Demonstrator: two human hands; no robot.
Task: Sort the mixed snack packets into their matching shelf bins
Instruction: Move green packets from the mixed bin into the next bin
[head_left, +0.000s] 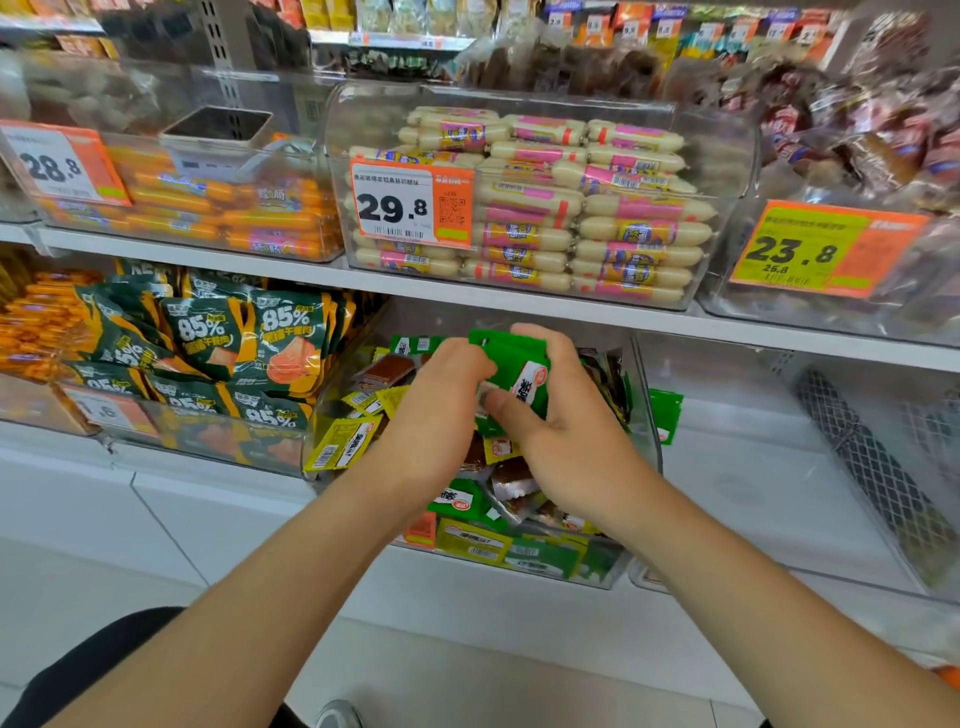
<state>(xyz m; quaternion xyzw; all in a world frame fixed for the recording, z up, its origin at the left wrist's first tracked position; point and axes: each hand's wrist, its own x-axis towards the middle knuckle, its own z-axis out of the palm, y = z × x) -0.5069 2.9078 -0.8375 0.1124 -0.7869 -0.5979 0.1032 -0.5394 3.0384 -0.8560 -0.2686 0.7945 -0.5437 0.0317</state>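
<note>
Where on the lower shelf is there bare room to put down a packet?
The clear bin right of the mixed bin is nearly bare, between a stray green packet and the grey mesh. The mixed bin and the 85% packets are crowded.

Green packet (519, 374) with a white-and-red label, centre. Yellow packets (343, 441) and brown packets (384, 371) at 8 o'clock of it. Dark green pouches (208, 332) with orange trim, 9 o'clock. Cream sausages (644, 231) with pink-yellow labels, 12 o'clock. Orange sausages (208, 208), 10 o'clock. Price tag (410, 208) white and orange, black digits. Shelf (727, 322) white.
</note>
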